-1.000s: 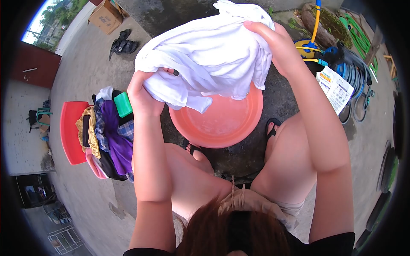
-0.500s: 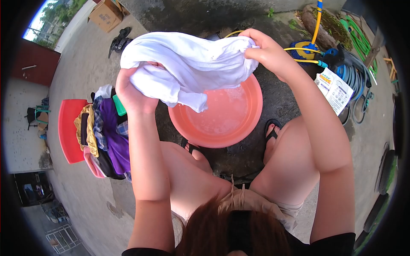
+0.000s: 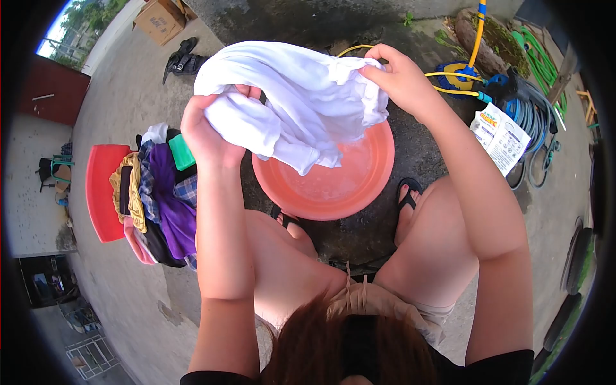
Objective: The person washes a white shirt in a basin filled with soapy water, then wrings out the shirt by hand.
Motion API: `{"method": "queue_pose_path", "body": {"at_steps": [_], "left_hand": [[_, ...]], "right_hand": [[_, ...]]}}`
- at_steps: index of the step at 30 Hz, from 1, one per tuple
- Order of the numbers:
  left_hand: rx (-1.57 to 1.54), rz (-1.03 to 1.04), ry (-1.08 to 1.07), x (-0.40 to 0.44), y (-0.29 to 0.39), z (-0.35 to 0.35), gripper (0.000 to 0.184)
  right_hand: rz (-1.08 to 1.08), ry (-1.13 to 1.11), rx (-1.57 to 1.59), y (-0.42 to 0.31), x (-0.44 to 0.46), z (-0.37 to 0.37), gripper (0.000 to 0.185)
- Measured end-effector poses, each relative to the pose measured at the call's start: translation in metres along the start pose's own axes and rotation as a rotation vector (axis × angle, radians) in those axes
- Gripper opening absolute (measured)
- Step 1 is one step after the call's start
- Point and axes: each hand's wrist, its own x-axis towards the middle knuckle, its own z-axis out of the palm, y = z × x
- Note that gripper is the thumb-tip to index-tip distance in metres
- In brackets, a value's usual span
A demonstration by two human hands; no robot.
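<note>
White cloth (image 3: pixel 289 96) is hanging between the two hands, above the far half of the pink basin (image 3: pixel 308 186). Compared with a second ago, the right hand (image 3: pixel 398 74) is holding lower, and the cloth's raised far corner is no longer standing up beyond it. Compared with half a second ago, the left hand (image 3: pixel 215 131) is sitting slightly nearer the right, leaving the middle sagging in looser folds. That is suggesting, as a judgement, that the cloth is being rearranged rather than squeezed. The left hand is cupping a bunched part, its fingertips showing past a fold; the right is pinching the gathered edge between thumb and fingers. The fabric is looking soft, thin and creased, shading to pale lilac, with a loose end drooping over the basin. How wet it is remaining, the view is not showing.
</note>
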Motion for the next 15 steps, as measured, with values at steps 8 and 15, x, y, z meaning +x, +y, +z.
{"method": "queue_pose_path", "body": {"at_steps": [8,15], "left_hand": [[-0.005,-0.011,0.001,0.002,0.001,-0.003,0.04],[-0.007,-0.058,-0.056,0.003,-0.006,-0.008,0.039]], "right_hand": [[0.054,-0.222,-0.118,-0.002,0.001,-0.004,0.02],[-0.068,-0.289,-0.161,-0.004,-0.007,0.006,0.034]]}}
